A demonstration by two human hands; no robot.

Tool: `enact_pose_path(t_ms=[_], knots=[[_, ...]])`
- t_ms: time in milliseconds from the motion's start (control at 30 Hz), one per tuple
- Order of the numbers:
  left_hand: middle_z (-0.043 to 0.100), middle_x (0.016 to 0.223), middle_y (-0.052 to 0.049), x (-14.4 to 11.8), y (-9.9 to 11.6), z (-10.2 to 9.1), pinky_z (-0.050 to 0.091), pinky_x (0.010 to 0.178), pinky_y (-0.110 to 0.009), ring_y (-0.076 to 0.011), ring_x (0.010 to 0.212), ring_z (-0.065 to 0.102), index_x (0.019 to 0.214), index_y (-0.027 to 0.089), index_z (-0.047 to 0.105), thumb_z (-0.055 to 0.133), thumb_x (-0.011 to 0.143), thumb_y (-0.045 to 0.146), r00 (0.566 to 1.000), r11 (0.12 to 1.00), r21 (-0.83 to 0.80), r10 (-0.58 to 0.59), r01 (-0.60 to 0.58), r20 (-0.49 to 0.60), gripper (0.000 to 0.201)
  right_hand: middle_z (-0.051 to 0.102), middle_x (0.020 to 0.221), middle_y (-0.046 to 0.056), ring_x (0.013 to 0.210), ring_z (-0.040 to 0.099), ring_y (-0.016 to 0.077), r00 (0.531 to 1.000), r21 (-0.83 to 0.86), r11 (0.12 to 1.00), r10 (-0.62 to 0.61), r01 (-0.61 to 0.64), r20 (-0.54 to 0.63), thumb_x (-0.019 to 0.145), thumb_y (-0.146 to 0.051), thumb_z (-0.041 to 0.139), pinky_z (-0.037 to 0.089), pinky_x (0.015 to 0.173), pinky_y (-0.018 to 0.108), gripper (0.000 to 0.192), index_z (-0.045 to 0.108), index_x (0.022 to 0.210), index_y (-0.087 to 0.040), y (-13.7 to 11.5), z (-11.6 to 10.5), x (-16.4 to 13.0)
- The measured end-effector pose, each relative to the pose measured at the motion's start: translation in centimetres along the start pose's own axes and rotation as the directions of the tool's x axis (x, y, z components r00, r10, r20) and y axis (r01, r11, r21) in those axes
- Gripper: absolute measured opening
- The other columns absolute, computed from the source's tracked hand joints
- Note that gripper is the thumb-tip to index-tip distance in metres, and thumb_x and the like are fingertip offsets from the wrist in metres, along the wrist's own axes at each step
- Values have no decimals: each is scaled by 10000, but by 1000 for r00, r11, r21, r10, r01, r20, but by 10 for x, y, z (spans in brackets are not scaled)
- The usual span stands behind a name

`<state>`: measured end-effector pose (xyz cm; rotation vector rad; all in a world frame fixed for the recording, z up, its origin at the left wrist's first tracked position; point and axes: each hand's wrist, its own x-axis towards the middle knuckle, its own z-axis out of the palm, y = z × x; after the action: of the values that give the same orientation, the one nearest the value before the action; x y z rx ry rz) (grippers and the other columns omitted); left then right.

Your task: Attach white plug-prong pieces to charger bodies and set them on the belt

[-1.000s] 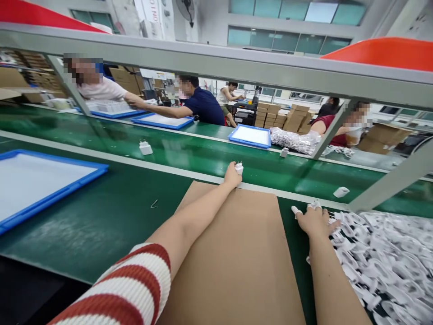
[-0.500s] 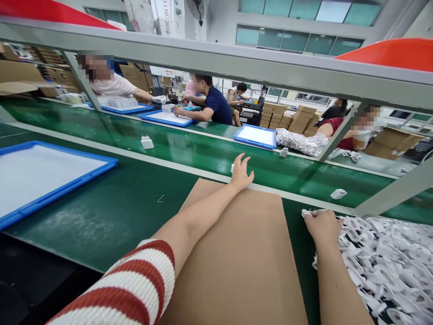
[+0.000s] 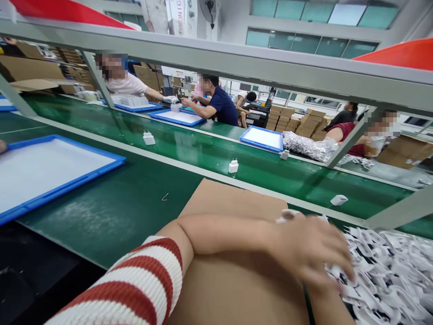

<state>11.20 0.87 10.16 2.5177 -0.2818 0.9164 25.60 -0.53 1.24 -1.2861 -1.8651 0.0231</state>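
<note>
Left hand blurred, fingers spread and loose, crossed over to the edge of the heap of white chargers at the right of the table, probably to gather a few. Right hand mostly hidden beneath it; grip impossible to tell. Cardboard sheet laid flat under the forearm as a work surface. One charger upright on the green belt beyond, well apart.
</note>
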Motion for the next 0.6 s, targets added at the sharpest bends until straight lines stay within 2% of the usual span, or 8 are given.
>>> enact_pose_path(t_ms=[33,67,133,200,300,400,467,600], knots=[[746,1148,-8,6,16,7,493,1113,-280,-250,1259,637,812,354,784,774,835,359,986,999,-41,8,-1,169,26,733,876,12,842,723,208,998,16,999,-40,39,52,911,-412,624,616,718,271,241,746,1061,-268,-10,11,-5],[742,1170,24,10,29,13,498,1096,-256,-227,1294,618,759,371,776,777,832,338,960,999,-35,-8,19,281,80,735,887,16,846,719,202,993,13,998,-61,60,97,916,-395,617,618,749,274,267,752,1095,-250,-19,21,-9],[746,1153,52,12,43,20,514,1059,-258,-194,1281,623,701,391,763,727,871,305,913,998,53,-1,-23,409,194,732,907,49,851,707,222,975,9,994,-109,109,193,920,-311,596,617,779,331,251,741,1112,-239,-31,35,-15],[767,1083,33,10,42,23,543,988,-287,-187,1181,670,690,399,764,648,916,284,894,974,148,92,-172,438,279,725,922,77,876,693,252,959,-12,991,-129,136,251,922,-247,563,607,776,381,253,728,1114,-245,-36,41,-18],[780,1085,-2,4,32,26,545,940,-300,-187,1108,692,759,414,796,563,961,318,867,906,204,259,-370,426,323,711,943,88,902,677,260,961,-58,989,-117,136,249,937,-238,534,595,784,387,258,724,1111,-235,-33,40,-18],[741,1261,-18,-2,23,30,507,1026,-303,-207,1222,647,935,394,827,559,962,351,858,860,259,315,-439,407,273,702,940,81,899,672,251,961,-51,987,-136,153,243,944,-238,526,585,777,365,274,724,1133,-237,-29,39,-18],[728,1295,-41,-4,20,33,502,1037,-312,-220,1251,631,992,364,828,559,961,345,851,850,260,333,-458,407,271,708,944,79,891,669,245,956,-45,986,-142,159,256,943,-240,528,578,785,359,280,727,1141,-244,-28,39,-18],[759,1169,-39,-2,17,34,531,978,-351,-221,1147,670,865,392,794,495,1015,355,856,864,240,328,-443,399,336,720,965,78,919,677,237,954,-91,989,-89,120,285,958,-266,517,561,789,336,283,730,1145,-258,-25,38,-18]])
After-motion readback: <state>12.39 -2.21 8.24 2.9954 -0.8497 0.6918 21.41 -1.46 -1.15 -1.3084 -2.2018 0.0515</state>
